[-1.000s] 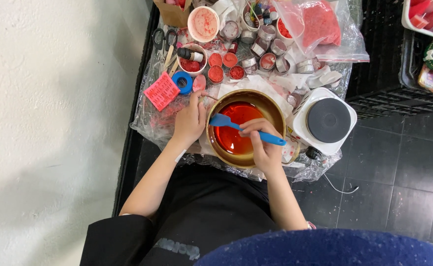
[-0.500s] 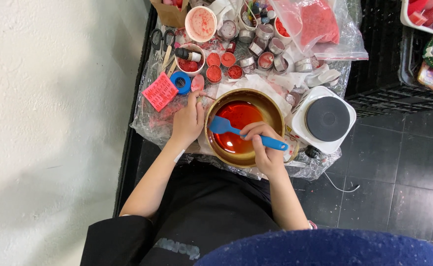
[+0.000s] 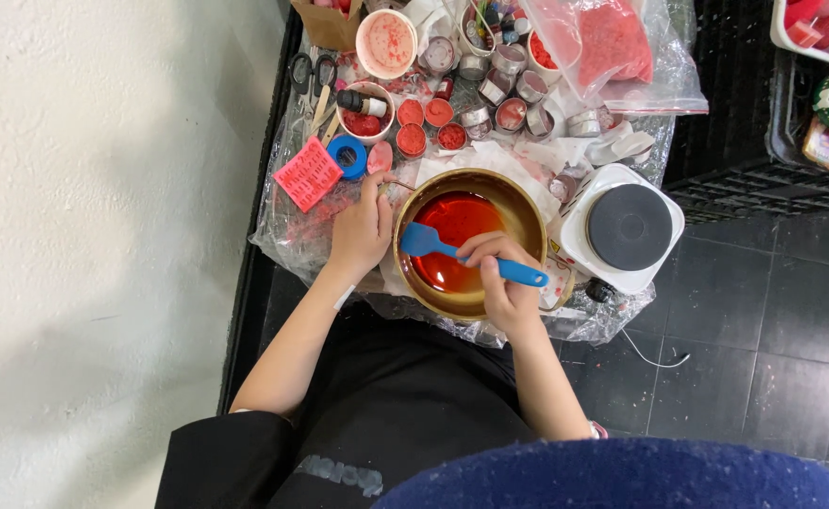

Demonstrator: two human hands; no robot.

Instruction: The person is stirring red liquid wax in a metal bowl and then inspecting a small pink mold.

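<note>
Counting comes first: one golden bowl stands on the plastic-covered table, and it holds a pool of clear red liquid. One blue spatula lies across it, with the blade down in the liquid and the handle pointing to the right. One white hot plate with a dark round top stands just beside the bowl on its right. Four small round tins of red wax sit in a group behind the bowl. Near them are one roll of blue tape, one pink mould with small letters, one pair of scissors and one white cup speckled with red. Several silver empty tins stand further back; I cannot count them surely. One clear bag of red granules lies at the far right of the table.

As for the hands, the right hand is closed around the handle of the spatula, the fingers wrapped over it above the near rim of the bowl. The left hand is half open, the fingers together and slightly bent, and it rests against the outer left side of the bowl, touching its rim. It holds nothing else.
</note>
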